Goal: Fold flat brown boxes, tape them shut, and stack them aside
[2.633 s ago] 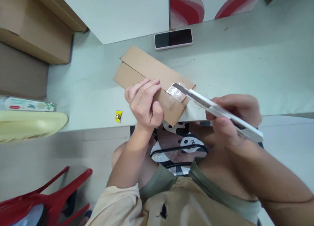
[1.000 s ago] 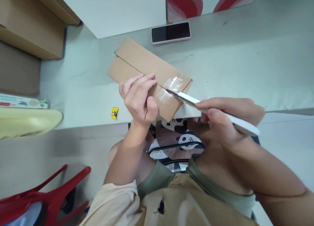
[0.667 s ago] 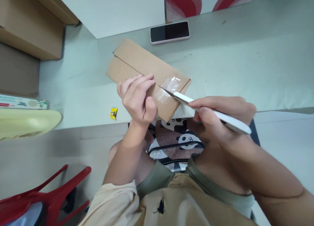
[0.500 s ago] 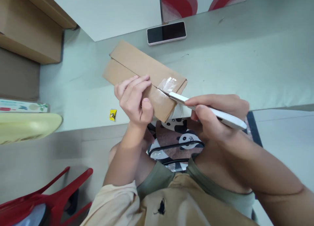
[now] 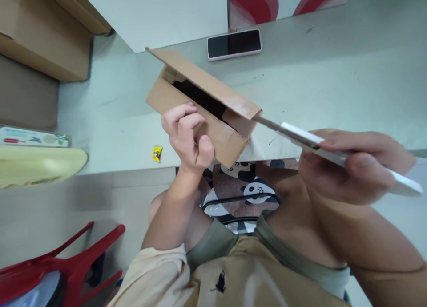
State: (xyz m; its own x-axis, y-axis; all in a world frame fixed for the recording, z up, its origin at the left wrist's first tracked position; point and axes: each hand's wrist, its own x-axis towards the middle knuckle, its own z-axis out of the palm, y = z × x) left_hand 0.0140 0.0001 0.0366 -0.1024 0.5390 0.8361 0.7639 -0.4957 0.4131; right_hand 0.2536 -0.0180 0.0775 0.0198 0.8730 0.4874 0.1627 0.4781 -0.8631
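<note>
Since a moment ago the far flap (image 5: 213,86) of the cardboard box (image 5: 200,115) has sprung up: the tape that held the seam shut is cut through, and a dark slot now shows between the raised flap and the near one. The knife (image 5: 300,138) has drawn back to the right, its blade tip just under the lifted corner of the flap.

The box sits at the near edge of the pale table (image 5: 333,84), one corner jutting over the person's lap. The left hand (image 5: 187,135) is closed on the near flap, fingers curled over its edge and thumb pressed against the cardboard, pinning the box down. The right hand (image 5: 353,162) is wrapped around the knife's white handle, forefinger laid along the top.

To my eye the flap is being levered open with the blade, and that wants care: keep the blade flat and shallow so it doesn't poke whatever lies inside, keep the edge turned away from the left hand's fingers (image 5: 182,115), and hold the box steady so it doesn't tip off the table. What is in the slot I cannot tell; it is only dark.

Further out, a phone (image 5: 234,44) lies face up beyond the box, well apart from it. A small yellow wrapper (image 5: 157,152) sits near the table edge left of the holding hand. A red plastic chair (image 5: 66,271) stands on the floor at lower left.
</note>
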